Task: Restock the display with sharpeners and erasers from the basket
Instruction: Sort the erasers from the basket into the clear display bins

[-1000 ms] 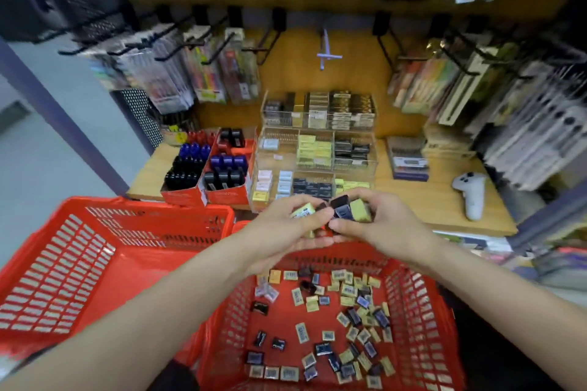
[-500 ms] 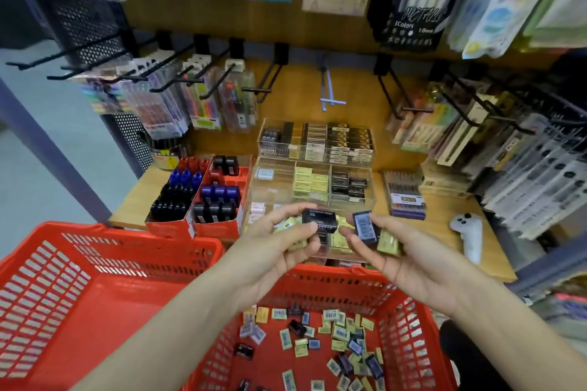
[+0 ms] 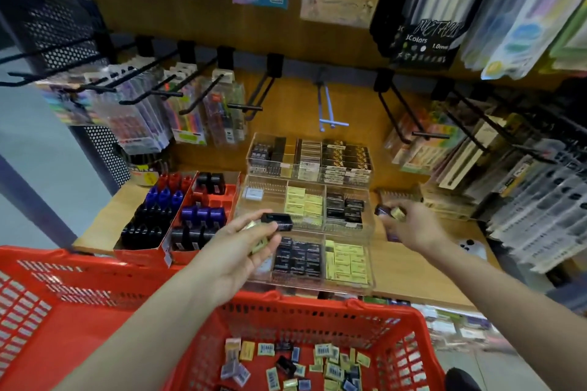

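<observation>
A clear tiered display (image 3: 370, 263) on the wooden shelf holds compartments of black and yellow erasers. My left hand (image 3: 244, 244) hovers over its front left part, pinching a black eraser (image 3: 277, 221) between thumb and fingers, with yellowish pieces tucked in the palm. My right hand (image 3: 409, 227) is to the display's right, above the shelf, gripping a dark purple piece and a yellow one (image 3: 392, 212). Below, the red basket (image 3: 317, 311) holds several loose erasers and sharpeners (image 3: 295, 362) on its floor.
A second red basket (image 3: 50, 289) sits at the left. Red cardboard trays of black, blue and red sharpeners (image 3: 178, 216) stand left of the display. Black hooks with hanging pen packs (image 3: 143, 117) jut out above. A white device (image 3: 473, 247) lies on the shelf at right.
My hands have parted: the left moved over the display with the black eraser, the right swung out to the right with its pieces. The view has tilted up toward the shelf.
</observation>
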